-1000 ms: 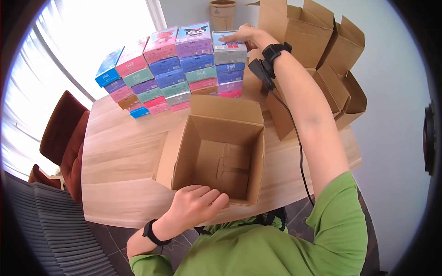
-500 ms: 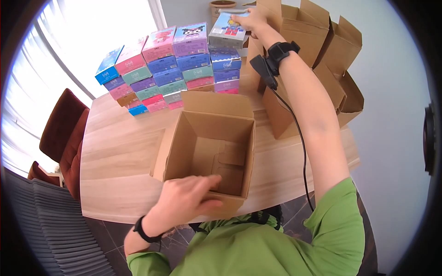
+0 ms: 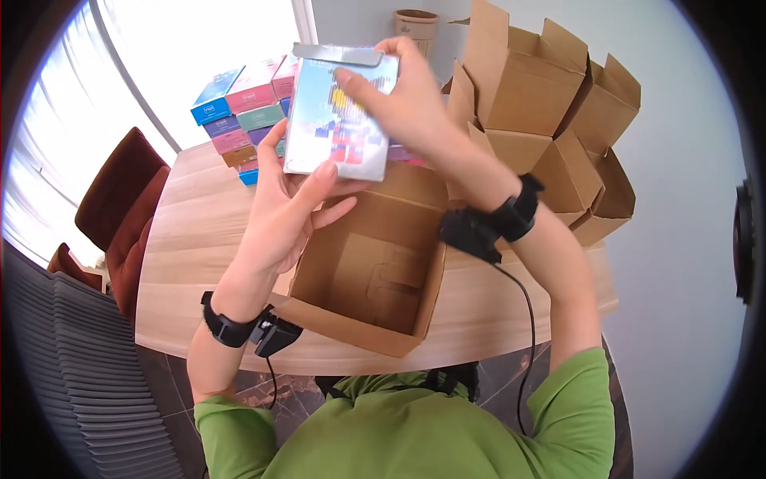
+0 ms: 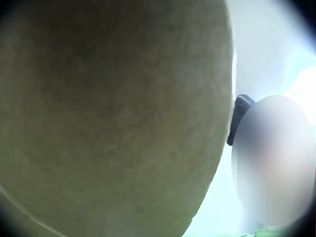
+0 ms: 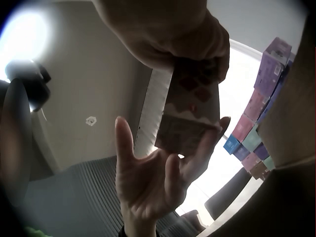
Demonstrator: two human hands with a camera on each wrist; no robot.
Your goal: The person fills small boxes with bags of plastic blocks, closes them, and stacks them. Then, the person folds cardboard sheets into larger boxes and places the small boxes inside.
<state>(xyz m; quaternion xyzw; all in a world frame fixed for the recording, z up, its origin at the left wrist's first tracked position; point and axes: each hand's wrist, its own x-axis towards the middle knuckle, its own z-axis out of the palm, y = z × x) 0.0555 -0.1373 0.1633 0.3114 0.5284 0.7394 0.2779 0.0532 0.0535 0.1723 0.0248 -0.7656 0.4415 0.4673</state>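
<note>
In the head view, a flat box with a pixel-style figure on its pale blue and white face (image 3: 319, 112) is held up over the table. The right hand (image 3: 411, 104) grips its upper right part, thumb across the face. At the lower left corner is the left hand (image 3: 283, 207), thumb on the face and a finger along the side, other fingers spread. The right wrist view shows the box (image 5: 190, 106) between the right hand (image 5: 173, 34) above and the left hand (image 5: 158, 182) below. Beneath them stands an open carton (image 3: 359, 319). A blurred surface fills most of the left wrist view.
Stacked colourful boxes (image 3: 259, 118) stand at the table's back left, partly hidden by the held box. Several open cardboard cartons (image 3: 527, 92) are at the back right. A red chair (image 3: 128, 191) stands left of the wooden table (image 3: 191, 263). A cable (image 3: 531, 319) hangs from the right wrist.
The right hand has lifted the box off the right-hand stack and brought it left and nearer. The left hand has risen from the open carton's near edge to the box's lower corner.
</note>
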